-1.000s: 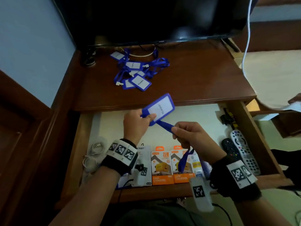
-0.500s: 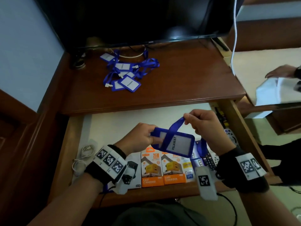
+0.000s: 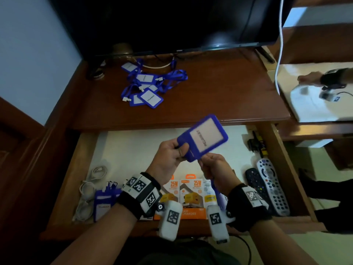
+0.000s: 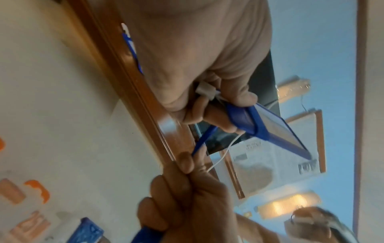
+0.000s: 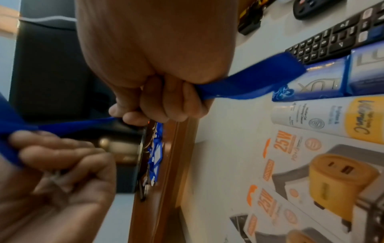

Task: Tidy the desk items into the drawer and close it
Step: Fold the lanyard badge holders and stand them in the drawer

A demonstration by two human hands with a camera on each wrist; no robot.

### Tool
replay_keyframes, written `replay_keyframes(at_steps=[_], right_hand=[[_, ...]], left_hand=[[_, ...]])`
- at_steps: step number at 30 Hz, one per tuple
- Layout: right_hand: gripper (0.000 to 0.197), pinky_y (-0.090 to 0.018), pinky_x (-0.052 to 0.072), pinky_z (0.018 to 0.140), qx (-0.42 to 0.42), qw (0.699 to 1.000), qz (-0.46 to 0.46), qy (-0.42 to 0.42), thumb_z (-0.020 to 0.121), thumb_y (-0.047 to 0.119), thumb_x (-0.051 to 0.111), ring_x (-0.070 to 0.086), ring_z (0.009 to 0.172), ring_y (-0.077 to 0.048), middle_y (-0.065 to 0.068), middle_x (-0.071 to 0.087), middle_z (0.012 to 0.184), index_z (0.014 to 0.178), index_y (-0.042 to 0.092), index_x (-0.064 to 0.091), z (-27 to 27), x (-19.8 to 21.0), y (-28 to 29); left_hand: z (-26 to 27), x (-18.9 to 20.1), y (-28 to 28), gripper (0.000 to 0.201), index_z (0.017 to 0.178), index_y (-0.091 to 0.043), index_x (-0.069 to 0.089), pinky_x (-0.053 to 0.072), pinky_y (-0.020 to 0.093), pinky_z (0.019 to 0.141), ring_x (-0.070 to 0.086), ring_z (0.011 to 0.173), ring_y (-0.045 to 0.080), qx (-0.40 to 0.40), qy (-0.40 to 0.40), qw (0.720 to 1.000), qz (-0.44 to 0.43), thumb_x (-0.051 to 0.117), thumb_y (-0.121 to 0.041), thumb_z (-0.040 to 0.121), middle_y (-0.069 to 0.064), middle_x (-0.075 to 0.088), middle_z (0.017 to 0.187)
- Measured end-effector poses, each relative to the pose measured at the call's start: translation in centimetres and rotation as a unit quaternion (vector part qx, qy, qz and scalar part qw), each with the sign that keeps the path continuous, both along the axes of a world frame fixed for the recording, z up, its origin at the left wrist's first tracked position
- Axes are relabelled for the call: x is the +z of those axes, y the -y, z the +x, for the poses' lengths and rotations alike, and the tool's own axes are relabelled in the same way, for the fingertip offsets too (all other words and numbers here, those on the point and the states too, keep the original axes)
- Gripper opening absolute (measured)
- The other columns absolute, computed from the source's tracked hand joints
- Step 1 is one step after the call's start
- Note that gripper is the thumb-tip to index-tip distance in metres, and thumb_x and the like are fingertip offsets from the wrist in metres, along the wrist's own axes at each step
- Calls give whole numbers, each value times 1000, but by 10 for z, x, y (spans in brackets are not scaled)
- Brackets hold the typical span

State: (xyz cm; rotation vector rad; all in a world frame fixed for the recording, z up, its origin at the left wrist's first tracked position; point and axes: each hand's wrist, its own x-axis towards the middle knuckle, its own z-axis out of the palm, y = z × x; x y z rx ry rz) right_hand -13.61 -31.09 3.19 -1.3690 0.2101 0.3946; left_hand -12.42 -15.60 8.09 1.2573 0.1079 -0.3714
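Observation:
Above the open drawer [image 3: 282, 155] I hold a blue badge holder [image 3: 203, 137] with a white card in it. My left hand [image 3: 168, 159] pinches its lower left end [image 4: 241, 118], where the white clip sits. My right hand [image 3: 214, 167] grips the blue lanyard strap [image 5: 249, 82] just below the badge; the strap runs through the fist and trails down toward the drawer. A pile of several more blue badge holders with lanyards [image 3: 149, 87] lies on the desktop [image 3: 219, 96] under the monitor.
The drawer holds orange charger boxes [image 3: 191, 196], two remotes [image 3: 271, 186], white cables [image 3: 89, 190], another blue badge [image 3: 105, 203] and black clips [image 3: 257, 144]. A dark monitor [image 3: 172, 22] stands at the desk's back. Another person's hand [image 3: 313, 79] touches white paper at right.
The badge holder has swung up from lying low over the charger boxes to tilting above the drawer. My right hand dropped from above the badge to below it, still on the strap.

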Motion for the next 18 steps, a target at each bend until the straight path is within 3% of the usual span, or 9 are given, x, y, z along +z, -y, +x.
replay_keyframes(at_steps=[2, 7, 10, 13, 15, 18], right_hand=[[36, -28, 13, 48, 38, 999, 11, -1, 97, 22, 49, 18, 45, -11, 0, 25, 50, 63, 11, 46, 5, -4, -2], [40, -22, 14, 42, 72, 996, 11, -50, 100, 26, 46, 16, 42, -10, 5, 25, 48, 62, 14, 43, 11, -20, -8], [43, -23, 13, 43, 100, 992, -10, -71, 100, 28, 46, 16, 42, -11, 4, 25, 48, 60, 15, 43, 6, -28, -16], [44, -22, 16, 41, 133, 987, -53, -72, 101, 28, 45, 19, 40, -12, 3, 27, 46, 60, 14, 44, 1, -21, -30], [42, -22, 21, 40, 171, 980, -89, -54, 101, 27, 44, 22, 39, -12, 3, 31, 46, 61, 14, 45, -2, -11, -42], [38, -18, 24, 39, 212, 970, -113, -34, 100, 21, 45, 25, 38, -9, 4, 33, 46, 62, 14, 45, 0, 7, -55]], left_hand=[[4, 0, 3, 17, 101, -14, 64, 55, 29, 80, 68, 91, 16, 58, -1, 998, 33, 50, -10, 93, 3, 71, 97], [4, -11, -4, 11, 97, -19, 65, 51, 33, 82, 66, 93, 21, 147, -29, 979, 137, 56, -13, 94, 3, 71, 96], [0, -22, -12, 7, 95, -16, 64, 50, 17, 64, 65, 80, 12, 195, -42, 960, 196, 58, -14, 94, 2, 69, 91], [1, -38, -25, 6, 96, -14, 64, 43, 18, 56, 63, 74, 10, 231, -46, 926, 294, 61, -18, 92, 5, 69, 92], [3, -49, -36, 8, 91, -13, 64, 48, 26, 59, 64, 75, 16, 220, -43, 904, 364, 62, -21, 91, 7, 69, 91], [4, -63, -47, 14, 88, -13, 61, 55, 37, 78, 64, 84, 22, 141, -38, 887, 437, 60, -26, 91, 7, 68, 92]])
